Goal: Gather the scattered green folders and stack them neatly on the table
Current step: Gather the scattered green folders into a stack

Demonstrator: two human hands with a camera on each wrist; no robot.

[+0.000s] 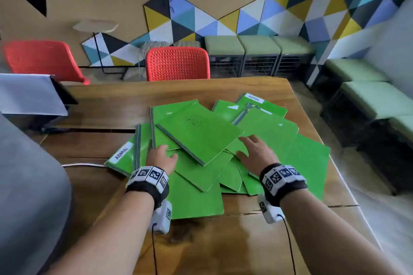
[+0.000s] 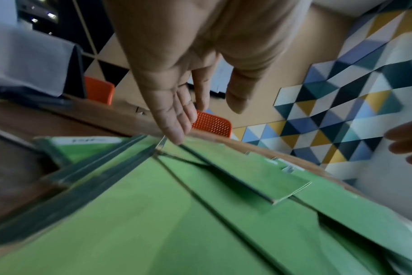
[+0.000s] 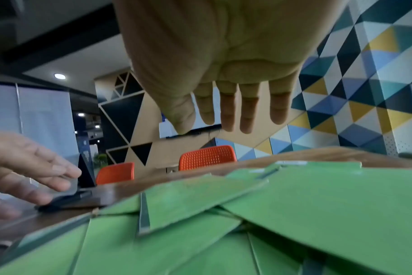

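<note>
Fingers (image 3: pixel 247 111) of my right hand (image 1: pixel 257 154) are spread and nearly straight, holding nothing, poised over the right side of the heap. My left hand (image 1: pixel 159 158) is just as loose, fingers (image 2: pixel 174 119) extended together and thumb apart, low over the left side; whether its tips touch a cover I cannot tell. Between them the green folders (image 1: pixel 201 138) lie fanned and crossed over one another in the middle of the wooden table (image 1: pixel 100 100), spines pointing different ways, one folder labelled ADMIN (image 1: pixel 121 154) at the left edge of the pile and another at the far side. As I judge it, gathering has barely begun: nothing is squared up yet. My next move calls for bringing both palms inward against the outer folders, sweeping the strays toward the centre, then turning each so spines match before I tap the edges level.
</note>
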